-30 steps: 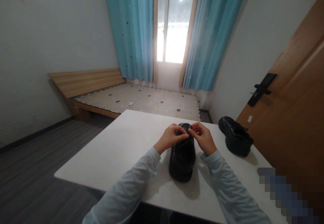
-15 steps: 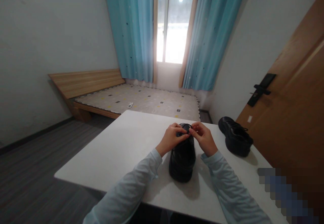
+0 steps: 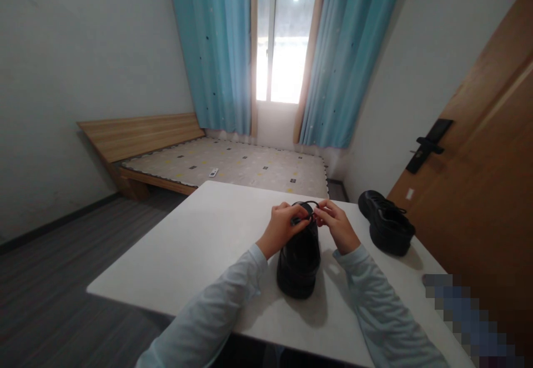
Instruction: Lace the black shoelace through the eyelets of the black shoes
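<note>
Item: near black shoe point(image 3: 298, 271) — upright on the white table point(image 3: 183, 251), right of its middle, heel to the near side, toe to the far. The foot opening faced up; its hollow was dark, and the contents could not be made out.

Item: black lace point(image 3: 313, 202), raised in a small loop above the front of that shoe, between the two hands.

Left hand point(image 3: 283, 226): over the left side of the shoe's front, thumb and fingers drawn into a narrow pinch on the lace, tips partly hidden. Right hand point(image 3: 336, 223): just beside, on the right, fingertips pinched narrowly on the same lace.

Item: second black shoe point(image 3: 389, 229), upright near the table's right edge, apart from the right hand; toe to the far left, heel to the near right, lace ends jutting over its side, the opening dark inside.

Item: bed point(image 3: 245, 162), beyond the table — patterned cover, with a small white device point(image 3: 214, 172) lying on it.
</note>
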`<action>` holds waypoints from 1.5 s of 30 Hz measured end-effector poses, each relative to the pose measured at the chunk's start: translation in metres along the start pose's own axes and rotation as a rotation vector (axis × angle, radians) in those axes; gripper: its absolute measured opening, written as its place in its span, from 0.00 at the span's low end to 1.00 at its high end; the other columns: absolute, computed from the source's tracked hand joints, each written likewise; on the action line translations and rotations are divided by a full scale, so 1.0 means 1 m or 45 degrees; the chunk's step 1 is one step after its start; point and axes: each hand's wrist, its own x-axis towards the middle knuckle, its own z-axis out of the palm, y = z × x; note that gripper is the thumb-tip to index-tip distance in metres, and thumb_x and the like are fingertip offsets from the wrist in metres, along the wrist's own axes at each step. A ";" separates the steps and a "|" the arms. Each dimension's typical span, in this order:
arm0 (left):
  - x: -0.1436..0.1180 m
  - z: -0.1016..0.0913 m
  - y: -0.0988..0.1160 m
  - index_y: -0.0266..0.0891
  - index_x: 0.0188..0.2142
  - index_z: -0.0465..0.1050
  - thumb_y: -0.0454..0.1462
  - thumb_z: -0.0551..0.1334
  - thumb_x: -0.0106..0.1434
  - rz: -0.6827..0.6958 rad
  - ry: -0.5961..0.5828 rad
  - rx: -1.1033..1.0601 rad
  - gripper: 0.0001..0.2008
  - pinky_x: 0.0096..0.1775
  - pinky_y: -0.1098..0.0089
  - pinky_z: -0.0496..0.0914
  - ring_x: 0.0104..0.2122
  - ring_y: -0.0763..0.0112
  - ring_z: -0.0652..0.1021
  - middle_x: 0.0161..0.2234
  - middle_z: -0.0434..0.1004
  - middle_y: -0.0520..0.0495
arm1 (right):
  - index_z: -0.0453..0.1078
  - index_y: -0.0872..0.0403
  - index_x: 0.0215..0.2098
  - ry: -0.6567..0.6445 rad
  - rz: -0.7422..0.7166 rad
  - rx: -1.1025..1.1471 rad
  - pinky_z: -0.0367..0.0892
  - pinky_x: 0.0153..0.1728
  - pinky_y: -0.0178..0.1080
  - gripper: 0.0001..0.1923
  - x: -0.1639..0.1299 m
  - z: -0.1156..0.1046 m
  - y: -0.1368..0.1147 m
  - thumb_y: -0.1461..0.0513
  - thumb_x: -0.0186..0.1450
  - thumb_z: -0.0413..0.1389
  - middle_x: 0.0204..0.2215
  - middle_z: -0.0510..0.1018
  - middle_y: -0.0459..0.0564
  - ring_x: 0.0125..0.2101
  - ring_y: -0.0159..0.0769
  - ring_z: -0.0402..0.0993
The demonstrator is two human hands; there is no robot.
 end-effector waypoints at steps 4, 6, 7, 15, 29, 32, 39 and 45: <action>0.002 -0.009 -0.002 0.39 0.33 0.74 0.41 0.65 0.53 -0.060 -0.103 -0.158 0.10 0.37 0.71 0.64 0.33 0.70 0.73 0.31 0.78 0.50 | 0.62 0.53 0.24 0.043 0.095 0.093 0.60 0.22 0.32 0.13 -0.001 0.000 0.002 0.54 0.52 0.58 0.19 0.72 0.42 0.20 0.28 0.65; 0.003 -0.012 -0.005 0.39 0.33 0.75 0.42 0.66 0.52 -0.091 -0.142 -0.193 0.11 0.36 0.71 0.64 0.32 0.70 0.73 0.31 0.78 0.51 | 0.63 0.54 0.24 0.069 0.113 0.139 0.60 0.22 0.32 0.13 -0.001 0.000 0.003 0.54 0.52 0.59 0.21 0.74 0.43 0.20 0.27 0.66; 0.004 -0.013 -0.007 0.39 0.33 0.76 0.41 0.65 0.53 -0.094 -0.166 -0.201 0.10 0.37 0.71 0.64 0.32 0.70 0.73 0.31 0.78 0.51 | 0.63 0.54 0.24 0.080 0.119 0.164 0.61 0.22 0.32 0.12 -0.002 0.000 0.004 0.55 0.52 0.59 0.22 0.74 0.43 0.20 0.27 0.66; 0.005 -0.020 -0.018 0.39 0.35 0.77 0.39 0.60 0.58 -0.066 -0.294 -0.168 0.09 0.37 0.72 0.64 0.32 0.71 0.73 0.33 0.78 0.49 | 0.66 0.55 0.24 0.162 0.152 0.481 0.67 0.24 0.32 0.14 -0.001 -0.008 0.005 0.55 0.51 0.63 0.24 0.77 0.46 0.22 0.28 0.72; 0.009 -0.017 -0.036 0.35 0.28 0.71 0.46 0.59 0.57 -0.310 -0.107 -0.445 0.15 0.34 0.70 0.65 0.29 0.71 0.72 0.27 0.73 0.48 | 0.70 0.56 0.24 0.143 0.311 0.839 0.74 0.35 0.36 0.15 0.004 -0.025 0.012 0.57 0.46 0.68 0.27 0.80 0.48 0.29 0.34 0.78; 0.009 -0.017 -0.036 0.34 0.27 0.70 0.46 0.59 0.56 -0.400 -0.074 -0.655 0.15 0.35 0.71 0.65 0.29 0.72 0.72 0.26 0.72 0.49 | 0.70 0.56 0.24 0.117 0.318 0.877 0.75 0.34 0.37 0.13 0.004 -0.027 0.013 0.57 0.49 0.66 0.27 0.80 0.48 0.28 0.34 0.78; 0.003 -0.011 -0.017 0.34 0.31 0.65 0.44 0.59 0.59 -0.550 -0.100 -1.548 0.13 0.43 0.65 0.68 0.38 0.67 0.75 0.35 0.74 0.42 | 0.69 0.56 0.22 0.093 0.308 0.897 0.75 0.31 0.36 0.11 0.003 -0.023 0.010 0.58 0.52 0.64 0.22 0.77 0.46 0.19 0.28 0.73; 0.003 -0.007 -0.013 0.37 0.28 0.59 0.43 0.60 0.58 -0.585 -0.011 -1.845 0.13 0.37 0.65 0.71 0.30 0.69 0.77 0.27 0.71 0.49 | 0.69 0.57 0.22 0.072 0.291 0.834 0.74 0.24 0.32 0.11 0.002 -0.020 0.008 0.59 0.53 0.64 0.22 0.75 0.45 0.16 0.22 0.65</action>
